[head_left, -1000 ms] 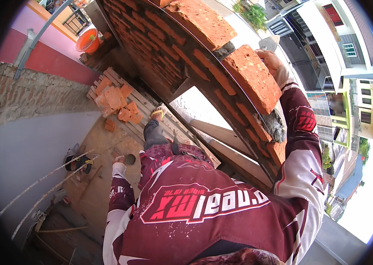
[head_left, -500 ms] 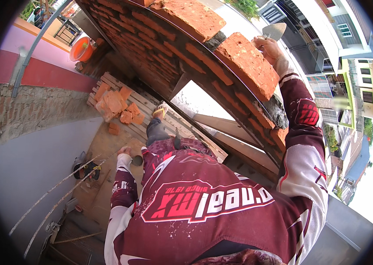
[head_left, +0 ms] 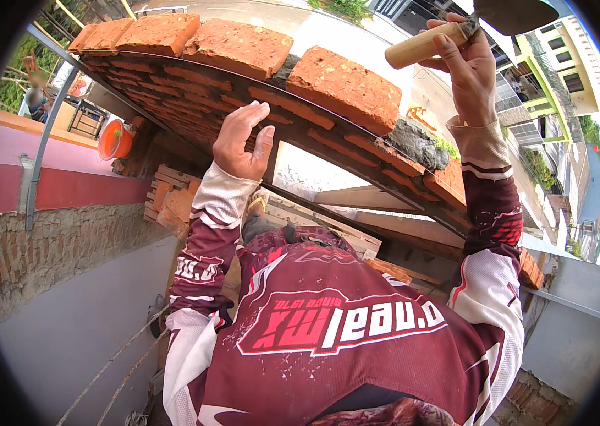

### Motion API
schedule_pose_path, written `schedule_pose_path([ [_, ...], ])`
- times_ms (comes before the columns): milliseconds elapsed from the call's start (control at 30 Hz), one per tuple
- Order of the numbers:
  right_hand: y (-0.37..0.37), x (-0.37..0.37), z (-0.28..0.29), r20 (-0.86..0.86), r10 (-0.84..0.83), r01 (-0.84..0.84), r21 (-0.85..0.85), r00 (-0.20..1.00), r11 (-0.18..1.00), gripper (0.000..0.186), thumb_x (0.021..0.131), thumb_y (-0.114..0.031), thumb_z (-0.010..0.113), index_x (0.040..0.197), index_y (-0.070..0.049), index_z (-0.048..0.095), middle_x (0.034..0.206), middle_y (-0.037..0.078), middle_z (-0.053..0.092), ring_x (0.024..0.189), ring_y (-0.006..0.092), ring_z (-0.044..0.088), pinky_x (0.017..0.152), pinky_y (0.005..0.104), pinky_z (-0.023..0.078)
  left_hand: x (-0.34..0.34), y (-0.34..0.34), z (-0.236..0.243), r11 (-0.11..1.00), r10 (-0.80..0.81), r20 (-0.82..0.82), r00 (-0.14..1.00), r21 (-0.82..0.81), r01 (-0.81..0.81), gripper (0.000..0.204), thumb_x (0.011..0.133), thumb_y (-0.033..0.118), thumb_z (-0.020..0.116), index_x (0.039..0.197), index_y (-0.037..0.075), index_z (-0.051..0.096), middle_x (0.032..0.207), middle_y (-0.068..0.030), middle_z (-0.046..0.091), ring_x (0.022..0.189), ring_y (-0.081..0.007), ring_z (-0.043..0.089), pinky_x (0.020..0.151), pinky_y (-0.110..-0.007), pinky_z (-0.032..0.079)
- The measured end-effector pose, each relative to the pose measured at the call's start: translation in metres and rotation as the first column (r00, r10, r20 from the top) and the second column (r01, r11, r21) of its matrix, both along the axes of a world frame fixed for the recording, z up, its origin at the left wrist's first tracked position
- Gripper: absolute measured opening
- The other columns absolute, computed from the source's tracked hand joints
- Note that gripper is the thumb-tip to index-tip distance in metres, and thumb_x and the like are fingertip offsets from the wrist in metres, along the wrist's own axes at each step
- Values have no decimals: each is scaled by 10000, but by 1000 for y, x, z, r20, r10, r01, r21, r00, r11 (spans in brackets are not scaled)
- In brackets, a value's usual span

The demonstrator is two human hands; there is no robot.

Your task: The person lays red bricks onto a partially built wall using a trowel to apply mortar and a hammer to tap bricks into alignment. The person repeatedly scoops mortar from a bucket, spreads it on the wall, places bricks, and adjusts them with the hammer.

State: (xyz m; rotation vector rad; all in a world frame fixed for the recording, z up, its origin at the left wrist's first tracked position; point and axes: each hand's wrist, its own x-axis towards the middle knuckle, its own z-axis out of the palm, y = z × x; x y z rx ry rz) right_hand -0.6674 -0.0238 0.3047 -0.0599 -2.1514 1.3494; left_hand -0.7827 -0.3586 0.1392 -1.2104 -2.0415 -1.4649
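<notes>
My right hand (head_left: 471, 67) is raised above the wall and grips a trowel by its wooden handle (head_left: 413, 51). The trowel's dark blade (head_left: 516, 14) reaches the top edge of the view. My left hand (head_left: 244, 138) is lifted in front of the wall face, fingers stretched and thumb apart, holding nothing. Between the hands, an orange brick (head_left: 344, 89) lies in the top course of the brick wall (head_left: 193, 89). Grey mortar (head_left: 417, 144) is heaped at that brick's right end. Another brick (head_left: 238, 48) sits to its left, with mortar in the joint. A thin string runs along the course.
An opening (head_left: 303, 167) breaks the wall below. Wooden slats (head_left: 314, 220) and broken bricks (head_left: 175, 209) lie by my feet. An orange bucket (head_left: 114, 140) stands at the left. Two thin rods (head_left: 112, 360) slant at lower left. Houses and a street lie beyond the wall.
My left hand has come up from beside my leg to the wall face. My right hand has lifted the trowel off the wall's far side. The view has shifted along the wall.
</notes>
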Motion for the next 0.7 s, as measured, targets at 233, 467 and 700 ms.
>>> schedule_pose_path([
  [233, -41, -8, -50, 10, -149, 140, 277, 989, 951, 391, 946, -160, 675, 1252, -4, 489, 1142, 160, 668, 1077, 271, 664, 841, 373, 589, -66, 85, 71, 674, -232, -287, 929, -737, -59, 586, 902, 551, 639, 1249, 80, 675, 1380, -84, 606, 1421, -304, 392, 1192, -537, 201],
  [467, -32, -40, -5, -176, -94, 110, 84, 980, 990, 312, 969, -143, 642, 1201, -27, 467, 1095, 151, 558, 921, 252, 640, 698, 436, 613, -76, 87, 62, 682, -275, -268, 923, -732, -9, 564, 880, 542, 670, 1215, 89, 701, 1321, -69, 648, 1400, -292, 422, 1195, -598, 137],
  [700, -57, -64, -36, -16, -187, 181, 350, 982, 919, 401, 926, -227, 688, 1184, 17, 502, 1105, 244, 667, 1047, 379, 667, 900, 460, 527, -74, 87, 61, 638, -252, -293, 922, -767, -69, 571, 879, 568, 654, 1253, 137, 683, 1352, -3, 630, 1398, -292, 409, 1182, -660, 109],
])
